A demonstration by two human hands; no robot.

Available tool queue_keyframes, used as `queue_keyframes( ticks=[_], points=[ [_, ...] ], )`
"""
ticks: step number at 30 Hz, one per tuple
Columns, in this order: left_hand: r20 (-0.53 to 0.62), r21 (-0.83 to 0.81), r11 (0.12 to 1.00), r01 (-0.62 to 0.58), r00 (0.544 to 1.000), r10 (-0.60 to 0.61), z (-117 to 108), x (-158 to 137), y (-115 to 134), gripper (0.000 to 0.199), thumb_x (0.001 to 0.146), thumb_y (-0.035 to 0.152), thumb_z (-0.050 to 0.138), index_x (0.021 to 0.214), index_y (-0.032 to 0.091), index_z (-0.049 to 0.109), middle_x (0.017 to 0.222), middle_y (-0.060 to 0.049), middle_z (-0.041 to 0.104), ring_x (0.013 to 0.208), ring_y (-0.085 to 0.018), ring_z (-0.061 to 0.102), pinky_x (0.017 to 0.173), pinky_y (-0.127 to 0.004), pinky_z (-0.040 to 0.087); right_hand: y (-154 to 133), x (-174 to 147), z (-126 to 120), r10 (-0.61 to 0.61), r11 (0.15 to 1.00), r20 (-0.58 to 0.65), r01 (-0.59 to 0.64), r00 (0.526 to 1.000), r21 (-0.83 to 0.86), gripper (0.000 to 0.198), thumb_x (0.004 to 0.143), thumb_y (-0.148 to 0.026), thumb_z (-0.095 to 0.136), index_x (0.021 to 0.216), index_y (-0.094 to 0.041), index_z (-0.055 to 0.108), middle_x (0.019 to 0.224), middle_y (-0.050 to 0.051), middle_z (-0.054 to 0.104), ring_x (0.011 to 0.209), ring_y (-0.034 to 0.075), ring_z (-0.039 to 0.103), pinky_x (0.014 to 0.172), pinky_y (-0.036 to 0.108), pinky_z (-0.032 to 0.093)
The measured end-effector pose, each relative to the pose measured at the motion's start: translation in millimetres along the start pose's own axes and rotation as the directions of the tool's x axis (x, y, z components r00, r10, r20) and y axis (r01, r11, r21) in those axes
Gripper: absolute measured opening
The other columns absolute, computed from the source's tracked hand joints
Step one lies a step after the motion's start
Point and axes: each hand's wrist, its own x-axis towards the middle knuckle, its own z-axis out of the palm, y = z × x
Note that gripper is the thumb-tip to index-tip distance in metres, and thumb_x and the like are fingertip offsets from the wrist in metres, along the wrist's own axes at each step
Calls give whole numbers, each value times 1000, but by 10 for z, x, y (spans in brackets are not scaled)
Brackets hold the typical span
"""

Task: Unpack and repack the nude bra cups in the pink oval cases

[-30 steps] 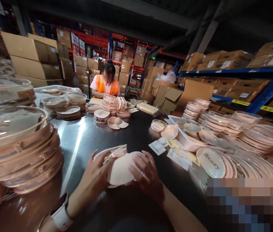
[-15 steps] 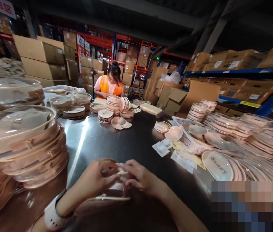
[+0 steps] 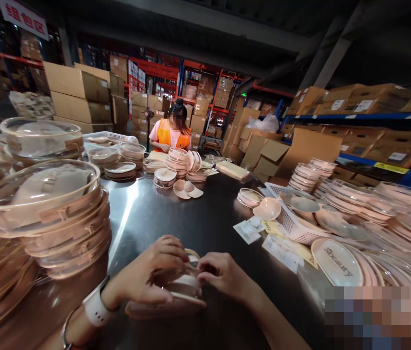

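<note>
A round clear plastic case (image 3: 187, 287) with pale pink trim lies open in front of me on the dark table, with something pale inside. My left hand (image 3: 162, 267), a white watch on its wrist, is curled over the case's near side and grips it. Closed in a pinch, my right hand (image 3: 217, 270) takes hold of the case's right edge. The exact spot under its fingertips is hidden. Farther off, a pair of beige bra cups (image 3: 188, 189) lies on the table.
Stacked clear cases (image 3: 63, 218) rise close on my left. To the right stand a white basket (image 3: 300, 231) of beige cups, printed cases (image 3: 336, 262) and paper cards (image 3: 282, 250). A co-worker in an orange vest (image 3: 169, 133) sits across the dark table (image 3: 205, 223). Cartons and shelves fill the background.
The view has turned slightly left. My left hand has shifted to grip the case's near side, and my right fingers have drawn into a pinch at its edge. The case's rim shows more now.
</note>
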Motion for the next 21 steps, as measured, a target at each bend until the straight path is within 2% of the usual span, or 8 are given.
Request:
queue_keyframes(
  ticks=[2,4,7,10,12,15,18,21],
  points=[
    [-8,42,999,21,1000,-21,12,-20,-72,69,82,78,41,120,28,68,123,-11,67,117,-29,57,108,-46,39,-2,-6,-6,-85,996,-64,85,994,-3,26,96,-34,54,79,-18,66,72,2,68,65,14,62,62,22,47],
    [-114,81,995,61,992,-51,46,-50,-168,66,82,76,43,116,26,69,124,-12,65,117,-29,57,103,-44,44,-3,-14,50,-101,995,-216,100,971,-15,26,97,-32,52,79,-18,65,71,2,67,64,14,61,61,22,45],
    [-207,105,991,80,977,-57,69,-78,-258,62,84,73,44,109,22,71,119,-14,67,110,-27,60,97,-42,48,56,-11,150,62,997,-329,-42,942,69,20,92,-28,56,78,-19,66,71,2,67,64,14,61,61,22,44],
    [-85,136,989,49,996,-38,16,-73,-239,58,82,71,51,116,27,69,129,-12,64,119,-29,57,103,-45,46,237,8,139,212,968,-59,-201,975,153,15,80,-19,62,65,-18,65,62,-2,63,59,13,57,58,21,39],
    [9,179,981,68,997,-71,-18,-69,-237,50,79,61,63,120,32,67,141,-9,56,127,-30,52,107,-46,44,395,24,89,281,934,205,-316,938,167,17,73,-16,62,56,-16,61,52,-5,53,52,10,49,52,21,33],
    [-10,197,964,179,983,-181,44,-81,-383,66,70,33,74,134,31,55,150,-10,46,134,-31,47,111,-48,40,599,51,72,509,769,192,-544,839,337,15,67,-21,65,56,-15,57,52,-5,50,53,10,45,50,19,30],
    [-169,-117,918,379,903,-394,259,-102,-692,101,63,23,75,150,22,24,145,-17,49,130,-30,52,111,-50,39,701,61,175,674,594,66,-593,736,544,26,64,-36,71,67,-17,54,61,-4,55,57,12,50,51,20,38],
    [-230,-529,716,456,735,-638,468,-106,-975,115,52,37,84,146,17,20,129,-17,59,111,-30,63,102,-52,46,706,30,318,693,450,195,-627,694,636,47,58,-56,77,68,-19,51,59,-2,56,53,13,54,48,24,46]
  ],
)
